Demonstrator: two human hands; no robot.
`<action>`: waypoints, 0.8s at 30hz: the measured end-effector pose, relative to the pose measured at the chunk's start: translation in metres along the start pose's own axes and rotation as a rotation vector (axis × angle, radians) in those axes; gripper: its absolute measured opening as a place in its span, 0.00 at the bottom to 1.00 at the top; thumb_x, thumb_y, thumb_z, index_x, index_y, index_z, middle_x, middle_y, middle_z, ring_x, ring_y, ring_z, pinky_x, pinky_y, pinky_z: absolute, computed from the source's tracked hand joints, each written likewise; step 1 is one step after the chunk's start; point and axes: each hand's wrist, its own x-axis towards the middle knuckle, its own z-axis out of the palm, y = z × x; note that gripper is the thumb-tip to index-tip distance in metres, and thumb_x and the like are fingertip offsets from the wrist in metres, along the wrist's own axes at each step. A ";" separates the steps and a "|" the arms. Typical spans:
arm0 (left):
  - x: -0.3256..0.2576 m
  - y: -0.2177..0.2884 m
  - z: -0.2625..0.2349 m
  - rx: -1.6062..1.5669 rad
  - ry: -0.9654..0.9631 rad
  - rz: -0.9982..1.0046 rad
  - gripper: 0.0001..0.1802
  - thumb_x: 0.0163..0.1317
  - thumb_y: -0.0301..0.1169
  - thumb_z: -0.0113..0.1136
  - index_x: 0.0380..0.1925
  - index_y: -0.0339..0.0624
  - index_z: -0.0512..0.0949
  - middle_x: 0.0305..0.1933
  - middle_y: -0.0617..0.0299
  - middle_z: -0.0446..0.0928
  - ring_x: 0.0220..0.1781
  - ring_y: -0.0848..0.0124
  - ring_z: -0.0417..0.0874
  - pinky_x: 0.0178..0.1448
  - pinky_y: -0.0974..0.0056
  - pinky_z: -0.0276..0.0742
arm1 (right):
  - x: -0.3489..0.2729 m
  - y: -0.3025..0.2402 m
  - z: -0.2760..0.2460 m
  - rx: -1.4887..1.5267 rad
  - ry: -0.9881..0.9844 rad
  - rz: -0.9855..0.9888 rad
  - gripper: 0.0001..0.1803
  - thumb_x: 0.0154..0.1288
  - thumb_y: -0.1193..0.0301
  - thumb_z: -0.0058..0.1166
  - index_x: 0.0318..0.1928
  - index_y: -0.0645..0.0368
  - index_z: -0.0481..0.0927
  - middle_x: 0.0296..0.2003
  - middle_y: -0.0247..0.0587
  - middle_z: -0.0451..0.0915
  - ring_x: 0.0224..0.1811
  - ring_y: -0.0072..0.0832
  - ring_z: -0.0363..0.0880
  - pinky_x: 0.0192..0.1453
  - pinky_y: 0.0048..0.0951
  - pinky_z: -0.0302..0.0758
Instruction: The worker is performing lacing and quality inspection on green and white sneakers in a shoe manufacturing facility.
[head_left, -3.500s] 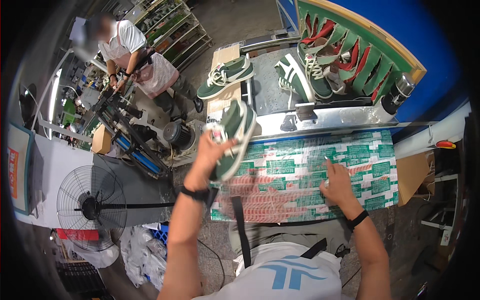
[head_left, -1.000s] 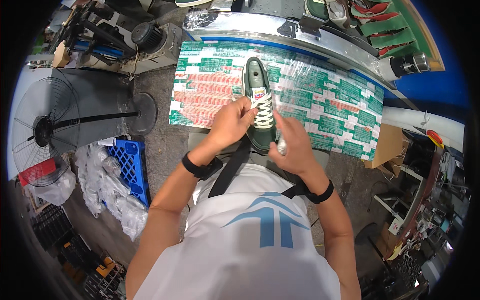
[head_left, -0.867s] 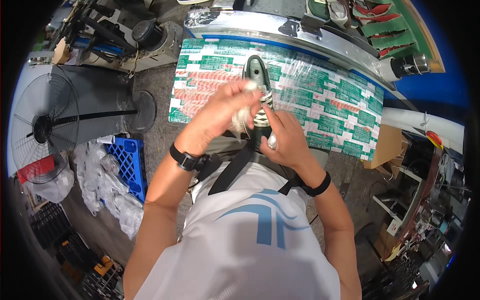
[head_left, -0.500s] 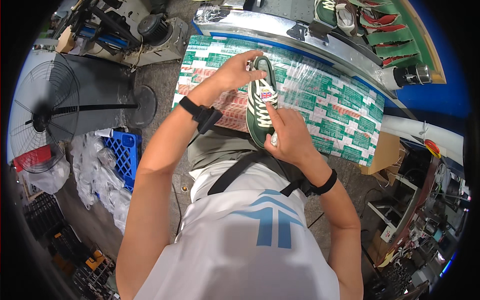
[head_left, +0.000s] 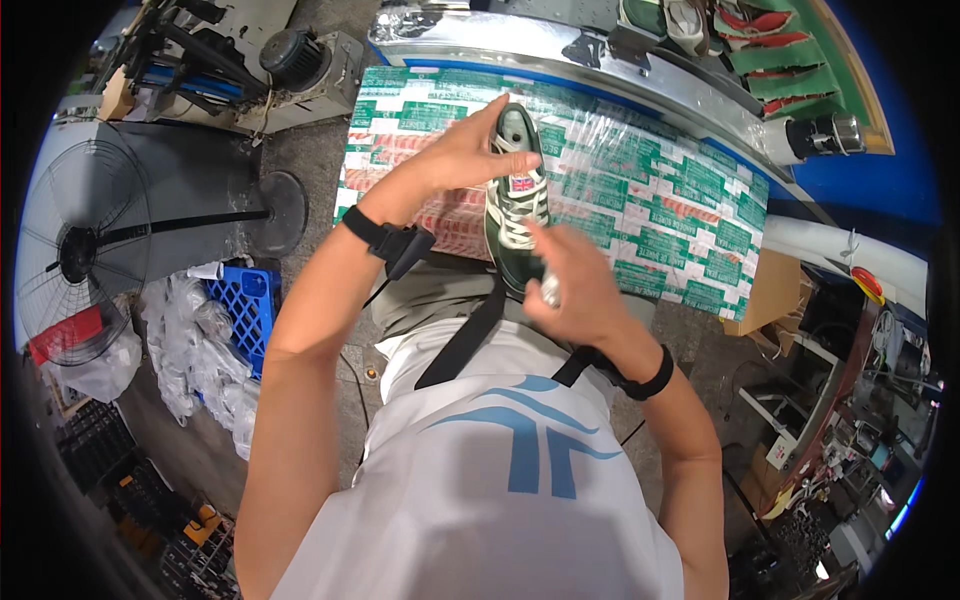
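A green sneaker with white laces and pale side stripes stands upright, its toe pointing toward me. My left hand holds it by the heel end, the thumb pressing on the top of the tongue and partly covering a small flag label. Over the right side of the front of the shoe is my right hand, smeared by motion. A small white wad, perhaps cloth or tissue, shows between its curled fingers and thumb; its index finger is near the lower laces.
Under the shoe lies a block covered in green-and-white printed tape. A metal-edged conveyor runs behind it, with a green rack of shoes at far right. To the left are a fan and a blue plastic crate.
My right hand has shifted slightly, its index finger moving from the tongue label down toward the lower laces. My left thumb has moved down over the label's top edge.
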 end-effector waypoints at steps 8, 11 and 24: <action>0.003 -0.007 0.009 0.509 0.125 0.091 0.78 0.47 0.60 0.93 0.90 0.38 0.57 0.90 0.27 0.58 0.94 0.36 0.56 0.94 0.41 0.57 | 0.008 0.027 0.000 -0.243 0.230 -0.056 0.44 0.55 0.68 0.68 0.75 0.70 0.76 0.47 0.52 0.78 0.48 0.52 0.80 0.56 0.51 0.78; 0.006 -0.017 0.010 0.407 0.109 0.140 0.76 0.46 0.60 0.94 0.89 0.43 0.59 0.91 0.28 0.56 0.95 0.35 0.52 0.95 0.41 0.55 | 0.007 0.028 -0.002 -0.274 0.227 -0.061 0.45 0.55 0.68 0.69 0.75 0.71 0.75 0.46 0.52 0.78 0.49 0.51 0.79 0.57 0.50 0.78; -0.004 -0.014 0.011 0.365 0.180 0.118 0.70 0.46 0.58 0.93 0.87 0.49 0.66 0.92 0.25 0.51 0.95 0.32 0.48 0.94 0.35 0.52 | -0.060 -0.009 -0.028 -0.178 0.022 0.115 0.48 0.57 0.72 0.68 0.80 0.68 0.72 0.49 0.55 0.78 0.52 0.54 0.80 0.59 0.50 0.78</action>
